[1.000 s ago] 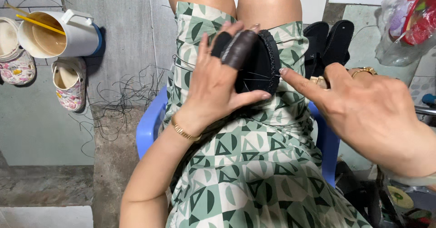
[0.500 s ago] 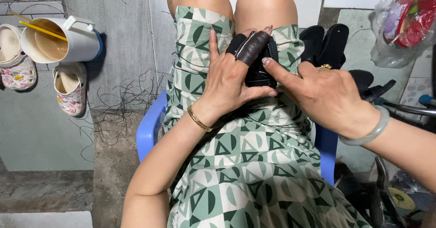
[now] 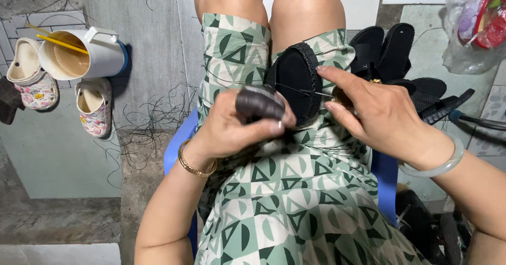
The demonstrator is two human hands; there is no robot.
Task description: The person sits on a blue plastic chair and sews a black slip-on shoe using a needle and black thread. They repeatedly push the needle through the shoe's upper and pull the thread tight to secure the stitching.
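A black oval shoe sole (image 3: pixel 295 78) with a stitched rim rests on my lap, on a green patterned dress. My left hand (image 3: pixel 232 130) is curled around its near edge; one finger wears a dark wrapped finger guard (image 3: pixel 258 102), and a gold bracelet sits on the wrist. My right hand (image 3: pixel 379 117), with a pale bangle on the wrist, presses on the sole's right rim. Its index finger lies along the rim, and its fingers pinch a thin needle (image 3: pixel 316 92) with dark thread running across the sole.
I sit on a blue plastic chair (image 3: pixel 176 149). On the left floor stand a white jug (image 3: pixel 100 59) with a yellow stick, two small patterned clogs (image 3: pixel 95 107) and loose black threads (image 3: pixel 150 122). At the right are black sandals (image 3: pixel 390 49) and a plastic bag (image 3: pixel 477 25).
My left hand went from lying flat with spread fingers to curled around the sole. My right hand came in from the right and closed on the sole's rim.
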